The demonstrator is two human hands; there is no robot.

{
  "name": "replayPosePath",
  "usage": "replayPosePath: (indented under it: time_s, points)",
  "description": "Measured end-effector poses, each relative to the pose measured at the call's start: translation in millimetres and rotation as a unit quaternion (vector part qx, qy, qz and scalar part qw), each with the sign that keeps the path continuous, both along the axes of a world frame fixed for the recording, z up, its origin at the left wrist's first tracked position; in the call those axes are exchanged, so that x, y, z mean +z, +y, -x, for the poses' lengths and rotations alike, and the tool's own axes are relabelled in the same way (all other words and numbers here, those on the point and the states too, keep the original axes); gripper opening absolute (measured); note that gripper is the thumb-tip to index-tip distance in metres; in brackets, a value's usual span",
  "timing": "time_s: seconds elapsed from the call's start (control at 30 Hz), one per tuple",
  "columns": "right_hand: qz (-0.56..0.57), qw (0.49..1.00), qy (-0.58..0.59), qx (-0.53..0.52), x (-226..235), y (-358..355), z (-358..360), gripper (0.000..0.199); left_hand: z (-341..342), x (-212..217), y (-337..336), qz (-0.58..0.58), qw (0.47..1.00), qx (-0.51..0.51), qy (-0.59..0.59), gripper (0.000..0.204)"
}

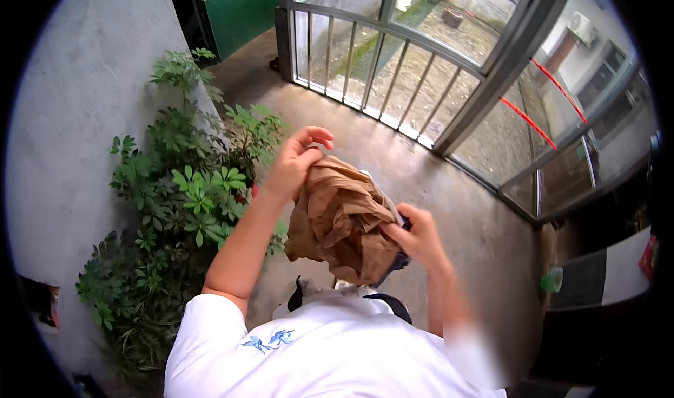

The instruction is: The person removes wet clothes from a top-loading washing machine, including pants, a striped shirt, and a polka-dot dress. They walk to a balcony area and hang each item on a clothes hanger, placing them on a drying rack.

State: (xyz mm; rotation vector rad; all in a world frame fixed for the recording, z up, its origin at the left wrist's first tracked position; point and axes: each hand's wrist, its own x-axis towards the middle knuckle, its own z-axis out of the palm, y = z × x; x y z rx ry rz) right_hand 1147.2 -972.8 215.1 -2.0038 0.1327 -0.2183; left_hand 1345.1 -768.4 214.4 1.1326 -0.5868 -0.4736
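In front of my chest, both hands hold up a crumpled brown cloth (337,219) with many folds. My left hand (293,165) pinches its upper left edge between the thumb and curled fingers. At the right side, my right hand (415,235) is closed on the cloth's edge, with the thumb lying on top. A pale strip and some dark blue material show along the right rim, next to my right hand. What lies under the cloth is hidden, and I cannot tell what kind of article it is.
A leafy green plant (200,187) stands close to my left forearm, against a grey wall (91,103). Ahead is a metal-framed glass partition with bars (375,71). Red cords (530,122) hang on the right-hand panes. A green plastic item (552,279) is at the right.
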Motion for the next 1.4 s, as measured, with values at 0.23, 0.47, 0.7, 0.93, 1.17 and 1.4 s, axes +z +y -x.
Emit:
replayPosePath:
  time_s: [0.23, 0.47, 0.7, 0.93, 1.17, 1.4]
  points:
    - [0.057, 0.952, -0.080, 0.290, 154, 47, -259, 0.035, -237, -43, -16, 0.031, 0.991, -0.080, 0.105, 0.038]
    - [-0.070, 0.906, 0.060, 0.414, 129, 90, -463, 0.044, -350, -86, -69, -0.019, 0.979, -0.115, 0.165, 0.036]
    - [-0.441, 0.869, 0.079, 0.212, 146, -94, -614, 0.030, -499, -83, -82, -0.060, 0.985, -0.091, 0.130, 0.035]
    - [-0.484, 0.857, -0.099, 0.144, 145, -139, -761, 0.025, -622, -16, -62, -0.113, 0.972, 0.191, -0.073, 0.025]
    - [-0.319, 0.907, 0.001, 0.275, 88, -104, -932, 0.028, -700, 19, -134, -0.213, 0.966, 0.141, -0.032, 0.072]
    - [-0.492, 0.798, -0.017, 0.346, 117, -59, -1109, 0.029, -848, -74, -118, -0.297, 0.863, 0.374, -0.164, 0.097]
